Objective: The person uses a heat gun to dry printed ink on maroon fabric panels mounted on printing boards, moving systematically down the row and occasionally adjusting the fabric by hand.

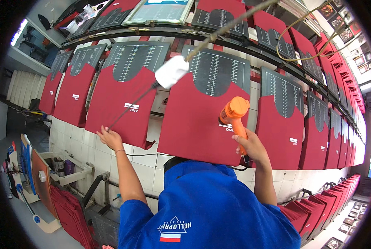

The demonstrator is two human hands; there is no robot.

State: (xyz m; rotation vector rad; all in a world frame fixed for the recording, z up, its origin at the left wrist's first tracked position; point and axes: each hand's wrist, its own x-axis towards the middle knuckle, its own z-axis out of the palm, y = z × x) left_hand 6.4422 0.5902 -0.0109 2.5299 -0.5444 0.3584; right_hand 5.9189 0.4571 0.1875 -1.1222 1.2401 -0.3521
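Heat gun (238, 108) (orange) was clamped in the right hand (253, 146), nozzle over the white print of a red shirt (194, 128) on a black board (231, 68). The left hand (110, 138), well apart, pinched a dark cable (129, 108) beneath a blurred white connector (171, 72), beside the neighbouring shirt's lower edge.

At your ten o'clock sits a small white tub (72, 27); at your nine stands an off-white ridged stack (25, 89); at your two hang rows of small pictures (346, 35). At your eight, a pale frame (75, 179) stands next to an orange-brown board (41, 184), a purple container (69, 167) showing within its opening; farther out that same way lies a slim blue-and-white tool (28, 204).
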